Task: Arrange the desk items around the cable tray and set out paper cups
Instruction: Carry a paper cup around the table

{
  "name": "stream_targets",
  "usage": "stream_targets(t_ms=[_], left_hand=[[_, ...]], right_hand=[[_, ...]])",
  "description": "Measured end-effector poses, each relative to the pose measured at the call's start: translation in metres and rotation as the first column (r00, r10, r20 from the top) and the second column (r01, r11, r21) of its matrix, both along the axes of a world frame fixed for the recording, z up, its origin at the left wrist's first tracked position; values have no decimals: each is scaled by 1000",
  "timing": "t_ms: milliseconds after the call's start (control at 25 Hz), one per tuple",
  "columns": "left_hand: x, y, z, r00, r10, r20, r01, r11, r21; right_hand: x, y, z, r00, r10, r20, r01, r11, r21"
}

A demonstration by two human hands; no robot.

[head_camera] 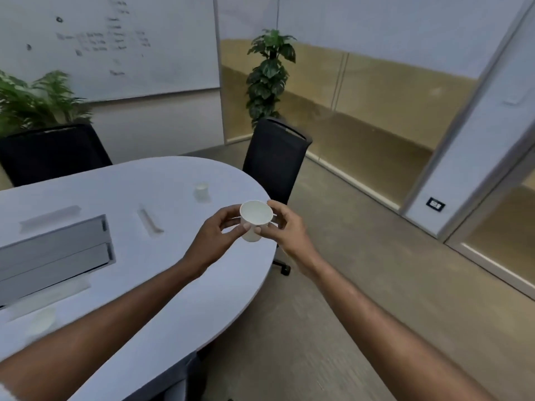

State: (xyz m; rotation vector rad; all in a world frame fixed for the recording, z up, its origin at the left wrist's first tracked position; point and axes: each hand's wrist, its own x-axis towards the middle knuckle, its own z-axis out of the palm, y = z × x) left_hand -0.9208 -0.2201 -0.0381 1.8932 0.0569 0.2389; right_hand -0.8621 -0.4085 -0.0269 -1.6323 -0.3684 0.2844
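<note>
Cup (256, 217) gripped by fingers (231, 212) of left hand (218, 237) and right hand (286, 231) near the tabletop (173, 270) edge, far cup (201, 193) already out, this one not yet placed.

Both hands hold one white paper cup (256, 219) over the rounded end of the white oval worktop (173, 279). The left hand (220, 231) pinches its left side and the right hand (285, 227) grips its right side, with the open mouth tilted toward the camera. A second white paper cup (201, 191) stands upright on the worktop just beyond. The grey rectangular cable tray (55, 247) sits to the left, and a blurred pale flat strip (149, 222) lies between it and the hands. A black mesh office chair (275, 157) stands at the far edge, in front of a tall green potted plant (269, 73).
</note>
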Motion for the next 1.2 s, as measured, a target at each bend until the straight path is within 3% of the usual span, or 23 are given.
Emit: stream_targets(t_ms=[360,720,960,1200], left_hand=[[203,-102,-46,982,-184,40,187,978,-97],[396,-197,-47,965,-260,46,263,932,-251],[521,-257,-72,973,-233,-6,220,927,-305],[681,-317,-79,988,-152,-5,144,948,-284]], right_hand=[[165,-107,-31,982,-184,-46,184,983,-17],[342,-193,-35,940,-329,-95,332,943,21],[469,-246,-66,930,-335,-152,348,936,62],[639,-305,-72,960,-233,-157,253,960,120]])
